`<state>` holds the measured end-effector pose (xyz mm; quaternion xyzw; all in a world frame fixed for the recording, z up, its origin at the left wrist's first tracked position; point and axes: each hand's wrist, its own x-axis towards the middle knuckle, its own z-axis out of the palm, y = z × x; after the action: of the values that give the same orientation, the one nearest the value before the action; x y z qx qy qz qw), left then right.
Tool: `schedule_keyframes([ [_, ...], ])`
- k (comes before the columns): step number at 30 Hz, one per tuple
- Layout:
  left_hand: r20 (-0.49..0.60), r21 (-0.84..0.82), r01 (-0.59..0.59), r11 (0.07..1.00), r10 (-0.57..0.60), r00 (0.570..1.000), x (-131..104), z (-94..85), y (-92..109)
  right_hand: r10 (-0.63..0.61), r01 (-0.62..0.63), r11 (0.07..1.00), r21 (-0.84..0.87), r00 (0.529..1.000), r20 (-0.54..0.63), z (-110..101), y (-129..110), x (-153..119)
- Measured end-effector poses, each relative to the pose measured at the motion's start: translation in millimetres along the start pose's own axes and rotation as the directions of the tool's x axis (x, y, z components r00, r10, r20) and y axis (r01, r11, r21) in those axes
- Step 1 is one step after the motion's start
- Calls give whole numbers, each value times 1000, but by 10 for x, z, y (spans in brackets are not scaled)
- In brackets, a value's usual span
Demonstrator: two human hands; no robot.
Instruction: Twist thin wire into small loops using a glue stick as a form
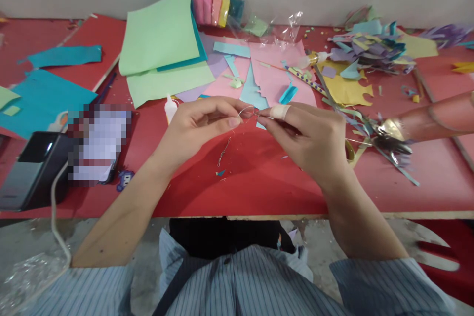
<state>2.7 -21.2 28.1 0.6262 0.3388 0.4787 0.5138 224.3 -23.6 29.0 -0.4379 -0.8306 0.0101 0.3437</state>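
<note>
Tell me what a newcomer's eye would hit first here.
First, the left hand and right hand at the centre, their fingertips at a thin pale strand above the red table. Next, the big pale green paper behind the left hand, and the heap of coloured paper scraps at the back right.

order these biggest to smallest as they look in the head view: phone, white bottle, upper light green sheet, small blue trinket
1. Upper light green sheet
2. Phone
3. White bottle and small blue trinket: too close to rank; the left hand partly hides the bottle.
</note>
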Motion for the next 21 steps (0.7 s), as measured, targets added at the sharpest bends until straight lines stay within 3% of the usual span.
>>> schedule_keyframes([
  [6,0,49,15,999,-15,1000,11,-4,11,111,-112,991,76,994,19,-9,-15,-12],
  [21,-20,40,62,997,-61,998,6,-1,-5,44,-53,996,67,990,133,-55,67,19],
])
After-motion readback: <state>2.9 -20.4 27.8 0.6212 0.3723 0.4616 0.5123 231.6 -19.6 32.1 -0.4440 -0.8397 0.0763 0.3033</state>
